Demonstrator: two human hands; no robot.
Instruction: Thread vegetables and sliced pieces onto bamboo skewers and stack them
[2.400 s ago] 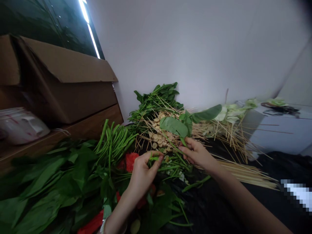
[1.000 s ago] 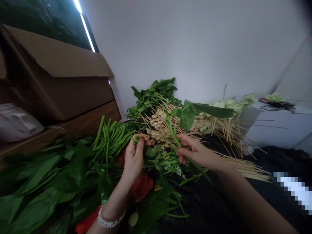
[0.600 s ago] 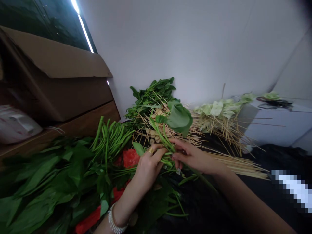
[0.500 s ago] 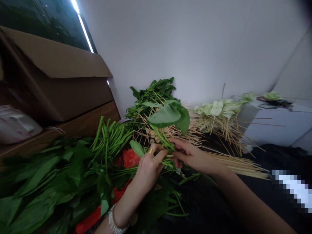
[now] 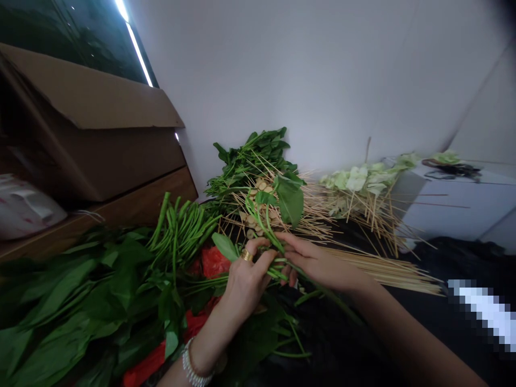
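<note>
Green leafy stems (image 5: 266, 217) with a broad leaf (image 5: 291, 200) at their top stand up between my hands. My left hand (image 5: 250, 271), with a gold ring and a beaded bracelet at the wrist, pinches the stems low down. From the right, my right hand (image 5: 306, 258) has its fingers closed on the same stems; its fingertips are partly hidden behind them. Loose leafy greens (image 5: 72, 301) are heaped at the left, with a bundle of cut stalks (image 5: 183, 223) above them. Red plastic (image 5: 215, 262) shows beside my left hand.
Behind my hands lie skewers with pale round slices (image 5: 262, 185) and a pile of greens (image 5: 252, 158) against the wall. Skewered pale leaves (image 5: 358, 178) and bare bamboo sticks (image 5: 387, 271) are at the right. A cardboard box (image 5: 121, 156) stands at the upper left.
The broad leaf at the top has folded down and swung to the right, uncovering the slices behind. A stem now trails below my right hand. Both hands stay nearly in place.
</note>
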